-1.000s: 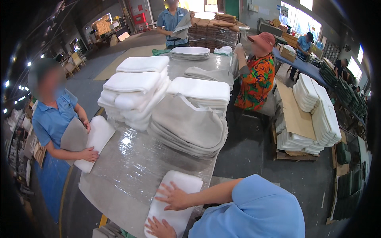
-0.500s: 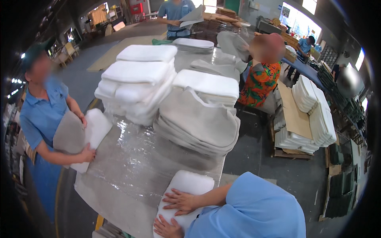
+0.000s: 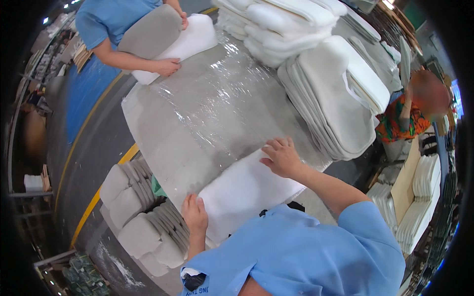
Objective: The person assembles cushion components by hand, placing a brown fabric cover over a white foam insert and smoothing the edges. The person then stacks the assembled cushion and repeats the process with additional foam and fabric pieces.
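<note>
A white foam pad [image 3: 244,192] lies on the near edge of a table [image 3: 197,113] covered in clear plastic wrap. My left hand [image 3: 195,214] rests on the pad's near left edge with its fingers over the rim. My right hand [image 3: 282,157] sits on the pad's far corner, fingers curled on its edge. Both forearms reach out from my blue shirt at the bottom of the view.
Across the table a co-worker in blue [image 3: 106,22] holds a grey pad [image 3: 150,32] against a white pad [image 3: 185,44]. Tall stacks of white and grey pads [image 3: 335,98] fill the table's right side. More pads [image 3: 143,217] lie stacked on the floor at left. A person in a floral shirt [image 3: 400,121] stands at right.
The view has tipped down and closer to the table. My right hand has slid up to the pad's far corner. The co-worker still holds the two pads together.
</note>
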The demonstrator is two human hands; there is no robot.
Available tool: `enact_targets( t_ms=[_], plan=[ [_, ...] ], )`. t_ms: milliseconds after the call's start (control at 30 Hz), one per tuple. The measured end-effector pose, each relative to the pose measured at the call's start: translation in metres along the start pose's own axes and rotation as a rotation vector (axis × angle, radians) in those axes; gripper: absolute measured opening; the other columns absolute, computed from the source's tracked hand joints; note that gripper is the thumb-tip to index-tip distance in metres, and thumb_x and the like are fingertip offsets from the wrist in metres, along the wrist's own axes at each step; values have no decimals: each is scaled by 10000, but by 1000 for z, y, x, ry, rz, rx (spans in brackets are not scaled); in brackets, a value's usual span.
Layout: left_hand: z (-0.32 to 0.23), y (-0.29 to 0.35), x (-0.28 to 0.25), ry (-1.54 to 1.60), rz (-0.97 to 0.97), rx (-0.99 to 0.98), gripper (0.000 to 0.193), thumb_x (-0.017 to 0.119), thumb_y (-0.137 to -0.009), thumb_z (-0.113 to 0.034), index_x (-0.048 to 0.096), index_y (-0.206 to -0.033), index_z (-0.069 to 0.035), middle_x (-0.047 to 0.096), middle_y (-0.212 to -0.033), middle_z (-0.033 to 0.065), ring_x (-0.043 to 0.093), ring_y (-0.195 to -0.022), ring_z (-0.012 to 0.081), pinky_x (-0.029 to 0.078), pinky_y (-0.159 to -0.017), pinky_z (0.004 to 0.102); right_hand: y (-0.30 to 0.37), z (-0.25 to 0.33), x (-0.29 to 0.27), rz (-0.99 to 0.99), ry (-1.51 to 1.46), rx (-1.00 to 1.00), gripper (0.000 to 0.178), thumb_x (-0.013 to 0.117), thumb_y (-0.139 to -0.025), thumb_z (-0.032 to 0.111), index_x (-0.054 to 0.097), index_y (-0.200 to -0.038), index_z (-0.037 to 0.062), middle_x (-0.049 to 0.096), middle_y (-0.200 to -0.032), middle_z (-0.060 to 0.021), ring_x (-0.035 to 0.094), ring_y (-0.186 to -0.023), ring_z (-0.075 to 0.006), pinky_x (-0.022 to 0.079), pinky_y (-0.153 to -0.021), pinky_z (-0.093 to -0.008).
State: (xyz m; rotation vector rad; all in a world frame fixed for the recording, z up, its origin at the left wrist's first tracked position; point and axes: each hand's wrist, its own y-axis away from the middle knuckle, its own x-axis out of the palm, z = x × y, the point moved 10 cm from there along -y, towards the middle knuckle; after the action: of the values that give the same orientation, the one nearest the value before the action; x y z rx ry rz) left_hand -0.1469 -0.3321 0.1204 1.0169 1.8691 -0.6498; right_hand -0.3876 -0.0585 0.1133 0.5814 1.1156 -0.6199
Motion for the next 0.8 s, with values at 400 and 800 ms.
enact_targets(
  t_ms=[400, 800],
  plan=[
    [59, 7, 41, 74, 55, -312, 418, 509, -1088, -347, 704, -988, 8, 728, -924, 235, 670, -885, 460, 511, -810, 515, -15, -51, 36, 138, -258, 185, 364, 534, -1084, 410, 701, -1219, 115, 676, -1109, -167, 653, -1083, -400, 529, -959, -492],
    [87, 28, 41, 741, 27, -805, 508, 590, -1096, -431, 710, -1090, 63, 683, -983, 78, 587, -877, 158, 503, -803, 349, 25, -97, 33, -98, -780, 582, 520, 525, -1100, 510, 697, -1128, 20, 709, -1025, -166, 672, -1007, -324, 506, -915, -439]
  ],
)
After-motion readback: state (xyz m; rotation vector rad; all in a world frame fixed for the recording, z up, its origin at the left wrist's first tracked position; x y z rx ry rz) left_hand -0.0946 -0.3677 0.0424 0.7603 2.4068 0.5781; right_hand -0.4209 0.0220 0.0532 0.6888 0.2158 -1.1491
